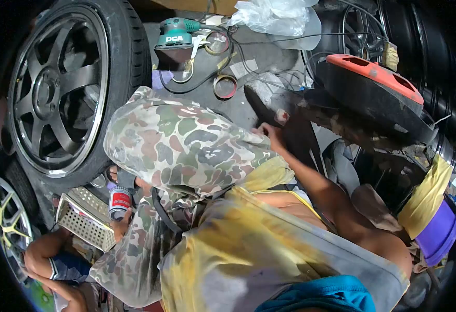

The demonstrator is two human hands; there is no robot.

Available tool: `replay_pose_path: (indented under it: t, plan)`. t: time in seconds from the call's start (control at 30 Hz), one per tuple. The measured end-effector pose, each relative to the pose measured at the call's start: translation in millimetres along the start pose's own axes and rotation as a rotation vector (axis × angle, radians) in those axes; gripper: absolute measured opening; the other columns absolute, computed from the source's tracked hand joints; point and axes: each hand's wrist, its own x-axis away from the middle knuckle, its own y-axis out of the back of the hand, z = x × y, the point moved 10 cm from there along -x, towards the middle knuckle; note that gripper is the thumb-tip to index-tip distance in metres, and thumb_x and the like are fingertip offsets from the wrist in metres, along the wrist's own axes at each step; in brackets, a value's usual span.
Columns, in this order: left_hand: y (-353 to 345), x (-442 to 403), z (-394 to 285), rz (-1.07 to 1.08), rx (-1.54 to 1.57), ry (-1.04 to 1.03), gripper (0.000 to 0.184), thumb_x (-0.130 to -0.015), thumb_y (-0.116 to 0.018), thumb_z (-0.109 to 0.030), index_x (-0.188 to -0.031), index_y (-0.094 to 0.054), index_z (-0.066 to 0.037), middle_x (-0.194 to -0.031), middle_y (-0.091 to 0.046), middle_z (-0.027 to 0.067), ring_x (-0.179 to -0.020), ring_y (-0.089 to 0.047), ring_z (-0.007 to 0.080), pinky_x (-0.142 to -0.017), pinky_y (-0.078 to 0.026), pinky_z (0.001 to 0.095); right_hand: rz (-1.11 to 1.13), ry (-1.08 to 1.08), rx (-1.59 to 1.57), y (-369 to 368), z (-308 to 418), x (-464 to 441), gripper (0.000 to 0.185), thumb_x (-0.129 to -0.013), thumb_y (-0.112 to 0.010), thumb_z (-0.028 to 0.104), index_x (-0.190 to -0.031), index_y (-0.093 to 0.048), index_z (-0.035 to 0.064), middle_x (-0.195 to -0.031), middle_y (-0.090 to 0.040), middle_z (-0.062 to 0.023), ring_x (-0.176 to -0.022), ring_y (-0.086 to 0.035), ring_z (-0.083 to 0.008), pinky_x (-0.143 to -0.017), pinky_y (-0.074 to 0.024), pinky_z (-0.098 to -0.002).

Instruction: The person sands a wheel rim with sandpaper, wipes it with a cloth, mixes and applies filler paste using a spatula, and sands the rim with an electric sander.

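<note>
My right arm reaches up across the picture, and my right hand is at the edge of the camouflage trousers over my bent leg. Its fingers look curled together; what they hold, if anything, is too small to make out. A dark brown flat piece lies just beyond it. I cannot pick out my left hand. Beyond my legs, a can with a red label stands beside a beige perforated plastic basket. Bare skin touches the can's lower edge; whether it is a hand or a foot is unclear.
A wheel with a tyre stands at upper left. A green DCA sander, its cable and tape rolls lie on the floor. A red-and-black object and a purple container are right. Another person's knee shows lower left.
</note>
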Motion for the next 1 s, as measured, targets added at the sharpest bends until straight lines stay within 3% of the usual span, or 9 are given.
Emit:
replay_pose_path:
  t: [0.13, 0.37, 0.47, 0.57, 0.63, 0.7, 0.77, 0.9, 1.0]
  plan:
    - [2.1, -0.9, 0.1, -0.002, 0.013, -0.008, 0.061, -0.103, -0.058, -0.042, -0.149, -0.049, -0.002, -0.142, -0.055, 0.0119, -0.13, -0.05, 0.0232, -0.111, -0.042, 0.0371, -0.351, -0.092, -0.38, 26.9, -34.5, 29.0, 0.024, -0.091, -0.078, 0.024, -0.09, -0.061, 0.0074, -0.075, -0.064, -0.0046, -0.071, -0.06, -0.0183, -0.069, -0.0498, -0.0385]
    - [37.3, -0.2, -22.1, -0.102, 0.0, -0.043, 0.058, -0.106, -0.054, -0.041, -0.148, -0.05, -0.001, -0.14, -0.056, 0.0123, -0.129, -0.05, 0.0236, -0.111, -0.042, 0.0371, -0.406, 0.051, -0.294, 62.8, -18.3, 31.9, 0.026, -0.09, -0.083, 0.024, -0.089, -0.063, 0.007, -0.076, -0.061, 0.0011, -0.068, -0.053, -0.0081, -0.065, -0.0454, -0.0285]
    - [203.9, -17.6, -20.7, -0.475, 0.084, -0.104, 0.057, -0.107, -0.053, -0.04, -0.148, -0.05, -0.001, -0.139, -0.057, 0.0125, -0.129, -0.051, 0.0238, -0.112, -0.042, 0.0371, -0.055, 0.128, -0.309, 21.1, 35.3, -3.7, 0.029, -0.088, -0.082, 0.023, -0.078, -0.062, 0.0033, -0.074, -0.059, -0.0017, -0.068, -0.052, -0.0139, -0.064, -0.0431, -0.0324]
    - [363.5, -8.7, -30.9, -0.761, 0.141, -0.189, 0.056, -0.108, -0.051, -0.04, -0.147, -0.051, -0.001, -0.138, -0.057, 0.0127, -0.129, -0.051, 0.024, -0.112, -0.042, 0.0371, -0.019, 0.355, -0.164, 39.4, 152.2, -18.1, 0.028, -0.09, -0.079, 0.022, -0.085, -0.063, -0.0011, -0.078, -0.064, -0.0151, -0.067, -0.058, -0.0228, -0.066, -0.0474, -0.0369]
    - [399.2, -9.3, -31.1, -0.791, 0.156, -0.224, 0.055, -0.108, -0.05, -0.04, -0.147, -0.051, -0.001, -0.138, -0.058, 0.0128, -0.128, -0.051, 0.0241, -0.112, -0.042, 0.0372, -0.048, 0.485, -0.042, 45.7, 202.0, -35.9, 0.024, -0.089, -0.076, 0.019, -0.094, -0.066, -0.0014, -0.092, -0.067, -0.0218, -0.084, -0.065, -0.038, -0.074, -0.0502, -0.0413]
    - [402.7, -18.0, -25.5, -0.756, 0.173, -0.261, 0.054, -0.109, -0.049, -0.04, -0.147, -0.052, -0.001, -0.137, -0.058, 0.0129, -0.128, -0.051, 0.0242, -0.112, -0.041, 0.0372, -0.169, 0.587, -0.046, 46.2, 215.6, -73.4, 0.019, -0.089, -0.073, 0.017, -0.096, -0.068, 0.0004, -0.095, -0.067, -0.0213, -0.09, -0.066, -0.0393, -0.079, -0.0517, -0.0446]
    - [402.5, -4.0, -86.2, -0.846, 0.245, -0.197, 0.052, -0.113, -0.033, -0.034, -0.15, -0.049, 0.0, -0.135, -0.06, 0.0148, -0.127, -0.052, 0.0254, -0.115, -0.037, 0.0369, -0.365, 0.673, -0.022, 67.6, 241.4, -102.3, 0.016, -0.09, -0.068, 0.014, -0.099, -0.069, 0.0011, -0.099, -0.068, -0.0203, -0.096, -0.066, -0.042, -0.084, -0.052, -0.0471]
    - [434.6, -29.8, -66.8, -0.819, 0.244, -0.328, 0.048, -0.113, -0.033, -0.027, -0.15, -0.047, 0.001, -0.139, -0.058, 0.0146, -0.129, -0.052, 0.0257, -0.116, -0.036, 0.0372, -0.63, 0.577, 0.035, 96.1, 234.5, -209.1, 0.029, -0.091, -0.064, 0.022, -0.106, -0.072, -0.0016, -0.105, -0.071, -0.0249, -0.104, -0.066, -0.0448, -0.097, -0.0488, -0.0512]
    - [450.1, -37.7, -70.5, -0.805, 0.258, -0.423, 0.046, -0.113, -0.033, -0.022, -0.151, -0.046, 0.002, -0.142, -0.057, 0.0145, -0.13, -0.052, 0.0259, -0.117, -0.035, 0.0374, -0.399, 0.064, 0.236, 88.7, 213.2, -281.0, 0.055, -0.083, -0.073, 0.035, -0.125, -0.068, -0.0004, -0.128, -0.066, -0.0281, -0.122, -0.063, -0.0414, -0.107, -0.0477, -0.0453]
